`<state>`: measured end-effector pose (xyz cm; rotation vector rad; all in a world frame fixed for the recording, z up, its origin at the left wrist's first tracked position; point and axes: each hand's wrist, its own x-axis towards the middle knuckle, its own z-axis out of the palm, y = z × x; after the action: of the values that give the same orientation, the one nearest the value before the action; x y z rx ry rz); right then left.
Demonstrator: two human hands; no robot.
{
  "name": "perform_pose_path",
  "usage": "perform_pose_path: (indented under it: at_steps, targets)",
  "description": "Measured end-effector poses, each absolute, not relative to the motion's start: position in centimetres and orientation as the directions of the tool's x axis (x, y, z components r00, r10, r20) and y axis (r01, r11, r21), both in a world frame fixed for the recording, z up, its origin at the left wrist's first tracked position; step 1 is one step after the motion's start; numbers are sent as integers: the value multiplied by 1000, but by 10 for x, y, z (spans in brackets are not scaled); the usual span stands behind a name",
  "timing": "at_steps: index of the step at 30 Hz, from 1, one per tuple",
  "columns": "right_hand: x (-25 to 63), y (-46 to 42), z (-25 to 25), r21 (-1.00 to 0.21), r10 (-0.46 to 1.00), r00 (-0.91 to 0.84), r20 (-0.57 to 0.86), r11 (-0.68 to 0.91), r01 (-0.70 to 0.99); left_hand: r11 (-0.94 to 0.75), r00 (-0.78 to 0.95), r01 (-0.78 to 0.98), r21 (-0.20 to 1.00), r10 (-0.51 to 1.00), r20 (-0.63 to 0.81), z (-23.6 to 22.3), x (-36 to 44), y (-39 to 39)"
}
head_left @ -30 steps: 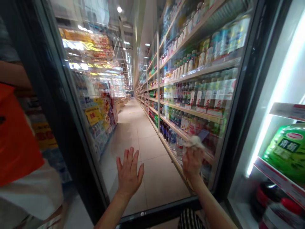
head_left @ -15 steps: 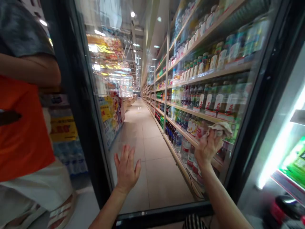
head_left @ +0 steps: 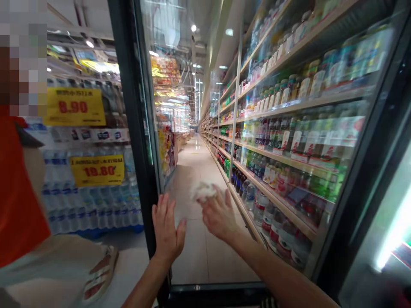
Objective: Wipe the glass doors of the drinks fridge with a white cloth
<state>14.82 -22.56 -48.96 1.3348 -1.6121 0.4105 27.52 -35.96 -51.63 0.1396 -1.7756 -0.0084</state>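
A glass door (head_left: 192, 252) in a black frame (head_left: 135, 107) stands in front of me. My left hand (head_left: 167, 226) rests with its fingers stretched out at the lower left of the pane, close to the frame; nothing is in it. In the lower middle of the glass, my right hand (head_left: 220, 216) presses a crumpled whitish cloth (head_left: 204, 191) under its fingers. The cloth is smeared by motion. Shelves of bottles (head_left: 289, 132) and a long aisle show in the glass, some of it perhaps as reflection.
On the left, a person in an orange garment (head_left: 22, 192) stands close by. Behind them are stacked packs of water bottles (head_left: 93, 201) with yellow price signs (head_left: 75, 107). A bright light strip (head_left: 390, 226) runs at the right edge.
My right hand has swept the cloth leftward across the glass, from the right side to the middle. My view has shifted, and the person at left shows further toward the edge.
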Motion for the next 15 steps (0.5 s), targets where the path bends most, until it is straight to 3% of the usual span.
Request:
perform_pose_path:
  at_steps: [2, 4, 8, 9, 13, 15]
  targets:
    - [159, -239, -501, 495, -720, 288, 631, 88, -865, 992, -198, -89, 88, -104, 975, -514, 278, -360]
    - [167, -253, -497, 544, -735, 367, 570, 2, -839, 993, -183, -72, 96, -108, 977, -511, 280, -360]
    - [171, -268, -463, 331, -580, 131, 804, 254, -909, 990, -162, -62, 124, -132, 978, -506, 282, -359]
    - [170, -266, -457, 317, -556, 121, 822, 270, -909, 989, -166, -65, 132, -141, 976, -504, 282, -359]
    - [152, -237, -446, 443, -574, 241, 783, 243, -863, 990, -187, -77, 116, -128, 974, -494, 276, -361]
    - [139, -216, -442, 315, -448, 94, 889, 450, -836, 991, -186, -98, 92, -109, 976, -487, 267, -361]
